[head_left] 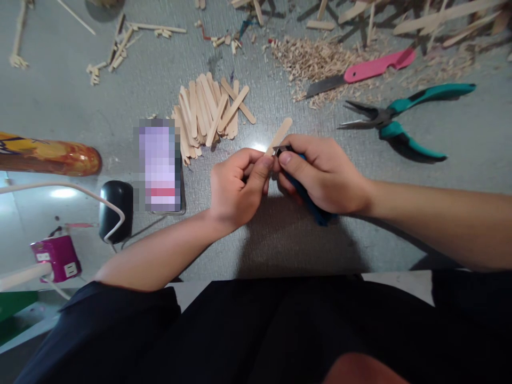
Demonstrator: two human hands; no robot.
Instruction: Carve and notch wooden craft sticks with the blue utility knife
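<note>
My left hand (240, 186) pinches a wooden popsicle stick (282, 130) between thumb and fingers, the stick's rounded end pointing up and away. Close against it, my right hand (320, 170) is closed round blue-handled cutting pliers (308, 197). The small metal jaws are at the stick, beside my left fingertips; whether they touch the wood is hard to tell. My fingers hide the stick's lower end. Just beyond my left hand lies a loose pile of popsicle sticks (204, 109).
A phone (162, 165) and a black mouse (116, 210) lie left, near an orange canister (52, 154) and a purple power adapter (58, 258). At the right are teal needle-nose pliers (384, 117). A pink-handled knife (376, 66) rests on wood chips (316, 56).
</note>
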